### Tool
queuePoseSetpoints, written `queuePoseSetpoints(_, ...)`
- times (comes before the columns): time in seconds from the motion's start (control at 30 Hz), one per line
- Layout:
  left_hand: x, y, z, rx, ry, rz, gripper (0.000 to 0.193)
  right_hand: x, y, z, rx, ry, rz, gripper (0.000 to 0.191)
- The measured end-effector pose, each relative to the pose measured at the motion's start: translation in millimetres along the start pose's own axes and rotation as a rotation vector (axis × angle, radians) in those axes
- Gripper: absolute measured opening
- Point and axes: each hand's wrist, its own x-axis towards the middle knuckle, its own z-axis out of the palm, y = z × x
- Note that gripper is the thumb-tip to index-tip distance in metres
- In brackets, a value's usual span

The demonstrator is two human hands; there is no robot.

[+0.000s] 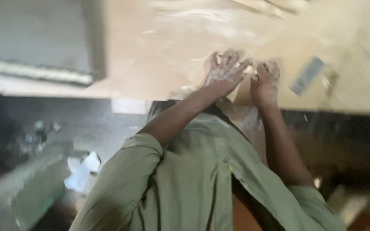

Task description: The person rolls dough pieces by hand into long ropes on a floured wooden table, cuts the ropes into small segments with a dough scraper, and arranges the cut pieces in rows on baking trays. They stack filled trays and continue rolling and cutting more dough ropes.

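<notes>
The view is blurred. My left hand is dusted white with flour and lies with its fingers spread on the floured wooden table. My right hand is right beside it, fingers curled under, knuckles up. A small pale lump, possibly dough, shows between the two hands; the blur hides whether either hand grips it. Both bare forearms reach up from the sleeves of my olive-green shirt.
A flat grey metal piece, like a scraper, lies on the table to the right of my hands. A grey box-like object stands at the table's left. Below the table edge, crumpled white paper lies on a dark floor.
</notes>
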Motion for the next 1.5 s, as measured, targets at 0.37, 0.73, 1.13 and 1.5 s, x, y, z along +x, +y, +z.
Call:
queuePoseSetpoints(0.37, -221, -310, -203, 0.309, 0.22, -0.296, 0.051, 124, -376, 90, 0.299, -0.178, -0.579, 0.03)
queuePoseSetpoints(0.73, -392, -506, -232, 0.113, 0.094, -0.594, 0.046, 147, -574, 195, 0.369, -0.526, -0.882, 0.041)
queuePoseSetpoints(1.13, -371, -511, -215, -0.043, 0.01, -0.688, 0.058, 71, -300, 122, -0.159, -0.149, -0.357, 0.056)
queuePoseSetpoints(1.5, -104, -235, -138, -0.281, 0.383, 0.076, 0.061, -36, -58, 1, -0.192, -0.061, 0.647, 0.07)
